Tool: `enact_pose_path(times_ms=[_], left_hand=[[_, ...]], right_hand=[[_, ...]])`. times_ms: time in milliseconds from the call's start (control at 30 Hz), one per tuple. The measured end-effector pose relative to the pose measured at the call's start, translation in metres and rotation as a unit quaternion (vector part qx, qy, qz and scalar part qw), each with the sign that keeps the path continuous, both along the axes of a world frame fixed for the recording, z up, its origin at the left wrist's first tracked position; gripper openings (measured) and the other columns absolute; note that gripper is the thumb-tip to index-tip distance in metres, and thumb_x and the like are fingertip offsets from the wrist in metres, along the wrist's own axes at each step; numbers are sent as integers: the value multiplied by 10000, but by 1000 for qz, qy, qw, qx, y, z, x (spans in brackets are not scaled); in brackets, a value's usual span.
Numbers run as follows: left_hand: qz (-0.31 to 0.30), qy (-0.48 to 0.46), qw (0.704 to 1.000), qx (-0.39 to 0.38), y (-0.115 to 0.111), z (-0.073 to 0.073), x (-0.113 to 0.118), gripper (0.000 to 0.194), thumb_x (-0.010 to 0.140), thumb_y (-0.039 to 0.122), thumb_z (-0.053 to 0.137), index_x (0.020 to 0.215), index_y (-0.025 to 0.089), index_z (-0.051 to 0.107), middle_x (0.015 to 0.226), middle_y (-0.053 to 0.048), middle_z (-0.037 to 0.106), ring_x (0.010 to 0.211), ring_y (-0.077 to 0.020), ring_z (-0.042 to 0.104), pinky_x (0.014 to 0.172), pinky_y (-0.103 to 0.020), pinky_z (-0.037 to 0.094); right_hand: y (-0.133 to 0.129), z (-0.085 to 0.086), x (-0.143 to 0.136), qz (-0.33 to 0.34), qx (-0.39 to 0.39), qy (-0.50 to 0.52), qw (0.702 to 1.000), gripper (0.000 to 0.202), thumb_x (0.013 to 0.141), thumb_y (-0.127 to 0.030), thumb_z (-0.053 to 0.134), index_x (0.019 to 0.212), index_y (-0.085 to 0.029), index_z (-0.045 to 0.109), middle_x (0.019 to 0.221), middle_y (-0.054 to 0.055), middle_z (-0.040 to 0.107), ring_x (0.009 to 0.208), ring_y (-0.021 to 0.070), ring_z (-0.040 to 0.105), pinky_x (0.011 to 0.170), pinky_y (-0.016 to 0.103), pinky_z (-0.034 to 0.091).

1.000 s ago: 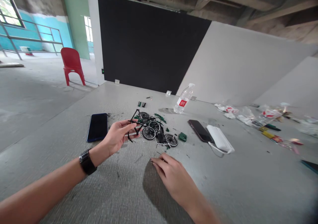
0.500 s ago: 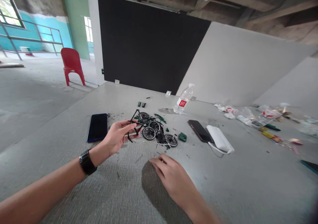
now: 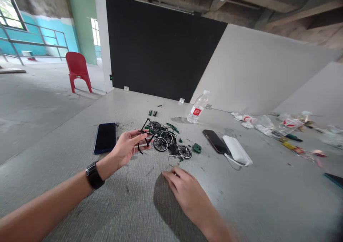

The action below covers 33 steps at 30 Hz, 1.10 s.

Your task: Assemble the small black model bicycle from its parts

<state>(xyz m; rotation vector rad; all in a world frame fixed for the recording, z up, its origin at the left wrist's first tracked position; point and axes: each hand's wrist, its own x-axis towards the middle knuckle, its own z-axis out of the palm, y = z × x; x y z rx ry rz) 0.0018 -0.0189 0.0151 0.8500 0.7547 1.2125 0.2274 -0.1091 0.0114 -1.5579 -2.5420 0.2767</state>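
Between thumb and fingers, my left hand [image 3: 125, 148] grips a thin black toy bicycle frame [image 3: 148, 141] above the grey surface. Right beside it lies a pile of small model bicycle parts. In that pile are spoked wheels such as a front one [image 3: 160, 144] and a right one [image 3: 184, 151], and dark green strips [image 3: 173, 128]. A green block [image 3: 197, 148] sits just right of the pile. Nearer to me, my right hand [image 3: 187, 192] hovers low over the surface with thumb and forefinger pinched together. Whatever is at its fingertips is too small to name.
A blue-edged phone [image 3: 105, 138] lies to the left. On the right are a dark phone [image 3: 215, 141], a white power bank with cable [image 3: 237, 150] and a water bottle [image 3: 198, 108]. Wrappers [image 3: 292, 124] litter the far right. A black panel [image 3: 163, 45] stands behind.
My right hand has shifted very slightly to the right, its fingers still pinched. The left hand and the bicycle frame have stayed in place.
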Motion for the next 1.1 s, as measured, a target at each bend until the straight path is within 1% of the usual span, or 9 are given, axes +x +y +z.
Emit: enact_pose_path(times_ms=[300, 400, 467, 567, 667, 767, 833, 967, 1100], left_hand=[[-4, 2, 1000, 7, 0, -3, 0, 289, 755, 280, 802, 987, 122, 737, 1015, -125, 740, 906, -223, 700, 799, -363, 596], [-4, 6, 1000, 5, -1, -2, 1, 289, 758, 282, 799, 986, 119, 732, 977, -122, 744, 901, -230, 702, 805, -377, 597], [-6, 11, 1000, 1, -2, 0, 3, 282, 757, 278, 797, 979, 119, 731, 959, -116, 745, 888, -232, 705, 810, -389, 597], [-10, 24, 1000, 1, -5, 1, 5, 281, 759, 282, 793, 982, 123, 729, 962, -119, 748, 899, -240, 707, 808, -392, 594], [-19, 33, 999, 12, -8, -1, 7, 296, 765, 297, 786, 1008, 138, 725, 969, -123, 754, 924, -241, 705, 808, -381, 588], [-33, 35, 999, 24, -9, -4, 8, 304, 769, 310, 783, 1022, 151, 726, 974, -114, 754, 906, -227, 701, 811, -374, 583], [-39, 39, 998, 37, -10, -6, 8, 294, 772, 317, 780, 1012, 154, 732, 999, -110, 745, 908, -223, 693, 798, -360, 582], [-37, 55, 996, 54, -10, -8, 10, 276, 789, 332, 764, 996, 152, 743, 1044, -114, 731, 921, -220, 675, 778, -347, 579], [-37, 54, 997, 51, -9, -9, 11, 269, 795, 330, 756, 994, 150, 746, 1016, -114, 738, 913, -220, 678, 778, -348, 576]], right_hand=[[1, -4, 3, 3, 21, -5, 1000, 445, 909, -16, 408, 1205, -269, 624, 1036, 56, 610, 888, 188, 638, 801, 326, 518], [1, -6, 3, 0, 31, 2, 1000, 416, 926, -30, 396, 1183, -261, 629, 1025, 54, 612, 883, 186, 640, 798, 324, 518], [1, -4, 2, -3, 38, 13, 999, 377, 955, -61, 379, 1164, -246, 632, 1006, 56, 614, 858, 182, 638, 780, 321, 516], [5, 10, 0, -9, 61, 34, 998, 326, 991, -119, 366, 1138, -223, 638, 982, 57, 617, 797, 169, 628, 727, 307, 503], [16, 33, -7, -5, 90, 49, 995, 310, 1011, -158, 363, 1155, -215, 632, 975, 56, 619, 770, 155, 612, 699, 291, 480], [33, 54, -20, 25, 124, 58, 990, 316, 1026, -177, 346, 1172, -188, 626, 982, 70, 618, 809, 160, 605, 720, 287, 465], [46, 64, -30, 52, 136, 42, 988, 323, 1023, -150, 337, 1171, -180, 622, 988, 74, 615, 828, 163, 604, 708, 280, 450], [64, 73, -47, 73, 142, -4, 987, 326, 995, -100, 356, 1150, -181, 631, 985, 79, 610, 791, 158, 600, 632, 269, 405], [70, 74, -55, 72, 134, -21, 988, 317, 975, -80, 378, 1110, -180, 645, 984, 81, 615, 778, 154, 599, 634, 273, 403]])
